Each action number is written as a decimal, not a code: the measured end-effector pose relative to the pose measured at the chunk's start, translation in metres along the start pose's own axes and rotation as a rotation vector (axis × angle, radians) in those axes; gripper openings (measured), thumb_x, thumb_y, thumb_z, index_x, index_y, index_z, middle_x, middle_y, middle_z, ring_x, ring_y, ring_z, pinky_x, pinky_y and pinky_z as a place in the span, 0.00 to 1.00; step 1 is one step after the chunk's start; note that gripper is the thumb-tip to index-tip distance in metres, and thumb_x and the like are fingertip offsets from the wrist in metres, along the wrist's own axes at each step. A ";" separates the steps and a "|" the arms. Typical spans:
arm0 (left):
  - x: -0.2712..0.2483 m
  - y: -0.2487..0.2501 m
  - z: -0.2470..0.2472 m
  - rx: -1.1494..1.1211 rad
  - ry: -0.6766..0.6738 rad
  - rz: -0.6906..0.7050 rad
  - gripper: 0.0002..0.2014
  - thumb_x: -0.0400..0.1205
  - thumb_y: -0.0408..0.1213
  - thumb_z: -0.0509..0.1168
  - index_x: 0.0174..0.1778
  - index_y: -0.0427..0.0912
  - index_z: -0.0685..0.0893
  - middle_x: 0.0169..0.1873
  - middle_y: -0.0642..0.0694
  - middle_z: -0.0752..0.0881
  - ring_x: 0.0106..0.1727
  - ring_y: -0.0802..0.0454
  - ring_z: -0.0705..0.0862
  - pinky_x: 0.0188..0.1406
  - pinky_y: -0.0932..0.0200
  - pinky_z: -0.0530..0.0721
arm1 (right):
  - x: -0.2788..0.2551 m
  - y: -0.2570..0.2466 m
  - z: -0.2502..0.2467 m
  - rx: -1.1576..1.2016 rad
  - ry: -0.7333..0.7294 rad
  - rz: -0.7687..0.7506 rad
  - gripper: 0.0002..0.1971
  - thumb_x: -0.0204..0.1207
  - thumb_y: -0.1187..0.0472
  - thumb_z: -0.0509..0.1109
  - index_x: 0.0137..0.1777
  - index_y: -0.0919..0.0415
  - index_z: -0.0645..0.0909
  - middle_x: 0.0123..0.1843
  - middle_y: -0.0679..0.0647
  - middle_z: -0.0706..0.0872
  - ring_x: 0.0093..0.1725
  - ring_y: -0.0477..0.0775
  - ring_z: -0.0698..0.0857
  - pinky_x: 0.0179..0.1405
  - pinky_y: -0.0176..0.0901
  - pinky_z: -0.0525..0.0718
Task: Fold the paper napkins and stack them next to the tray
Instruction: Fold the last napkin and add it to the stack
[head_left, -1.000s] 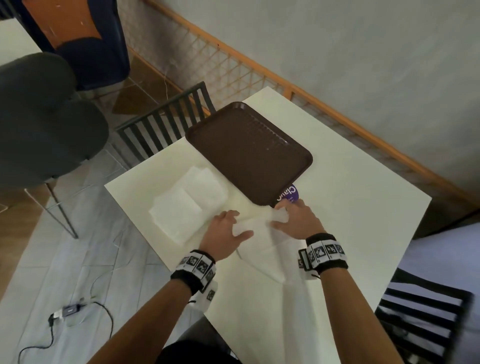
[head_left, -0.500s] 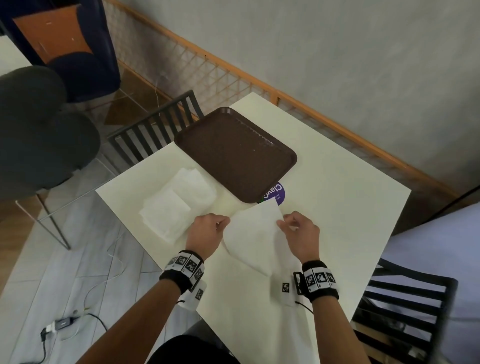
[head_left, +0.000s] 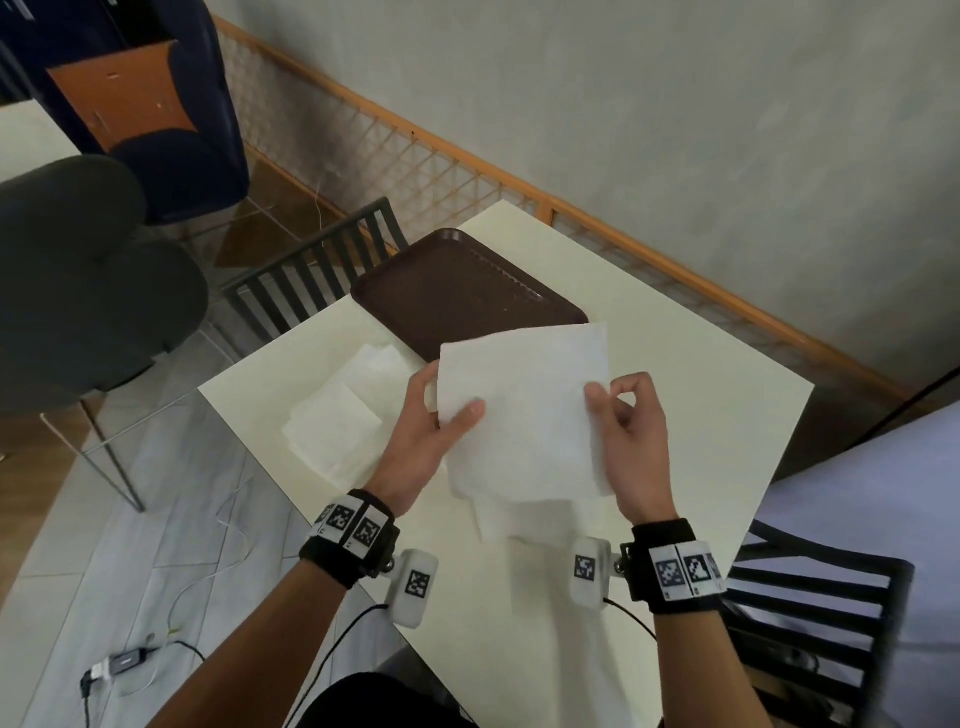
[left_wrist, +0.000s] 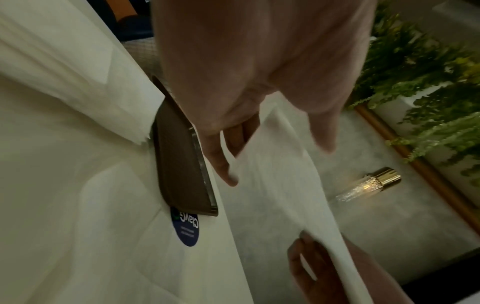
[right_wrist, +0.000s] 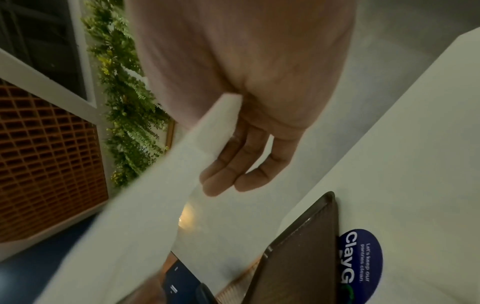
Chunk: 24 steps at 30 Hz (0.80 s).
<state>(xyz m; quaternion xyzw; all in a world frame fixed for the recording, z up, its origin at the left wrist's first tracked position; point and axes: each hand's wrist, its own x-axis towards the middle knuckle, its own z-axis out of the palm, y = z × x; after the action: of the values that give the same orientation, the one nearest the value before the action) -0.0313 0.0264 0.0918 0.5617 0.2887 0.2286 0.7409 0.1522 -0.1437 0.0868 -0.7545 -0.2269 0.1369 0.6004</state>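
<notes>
Head view: white square paper napkin (head_left: 524, 405) held up over pale square table (head_left: 727, 415), L hand (head_left: 426, 431) + R hand (head_left: 631, 441) each pinching a side edge.
Progress, est.: small stack of folded white napkins (head_left: 337, 415) lies beside dark brown plastic tray (head_left: 457, 296); this one unfolded, more underneath. Grey wall, slatted chairs.

napkin (head_left: 524, 410): white, unfolded, held up above table | folded napkins (head_left: 337, 415): stacked left of brown tray (head_left: 457, 296)

- Left hand (head_left: 426, 434) raised over the table, thumb laid across the front of the napkin (head_left: 524, 410), fingers behind, pinching its left edge.
- Right hand (head_left: 631, 436) raised opposite, thumb and curled fingers pinching the right edge.
- Both forearms reaching forward, wristbands on.
</notes>
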 end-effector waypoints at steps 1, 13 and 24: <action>-0.002 0.001 0.004 0.039 -0.021 0.055 0.37 0.84 0.39 0.78 0.86 0.57 0.67 0.70 0.72 0.83 0.70 0.64 0.87 0.62 0.58 0.91 | 0.000 0.001 0.003 0.006 0.030 0.011 0.13 0.91 0.51 0.73 0.52 0.51 0.72 0.27 0.45 0.71 0.29 0.51 0.66 0.33 0.47 0.66; 0.002 -0.014 -0.016 0.451 0.005 0.244 0.17 0.82 0.40 0.81 0.65 0.58 0.93 0.64 0.64 0.92 0.70 0.58 0.88 0.74 0.40 0.84 | -0.016 0.027 0.009 0.063 0.022 -0.023 0.14 0.93 0.56 0.72 0.70 0.47 0.70 0.29 0.60 0.72 0.33 0.59 0.70 0.41 0.54 0.72; 0.001 -0.023 -0.032 0.616 0.137 0.342 0.09 0.74 0.34 0.86 0.46 0.51 0.97 0.44 0.50 0.90 0.48 0.52 0.91 0.56 0.52 0.88 | -0.021 0.023 0.024 -0.160 -0.198 -0.011 0.13 0.84 0.47 0.81 0.64 0.42 0.85 0.61 0.42 0.90 0.57 0.48 0.89 0.58 0.46 0.90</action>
<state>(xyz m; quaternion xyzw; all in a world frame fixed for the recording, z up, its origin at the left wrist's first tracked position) -0.0525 0.0434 0.0627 0.7824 0.2948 0.2885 0.4667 0.1264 -0.1385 0.0576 -0.7815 -0.2995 0.1887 0.5138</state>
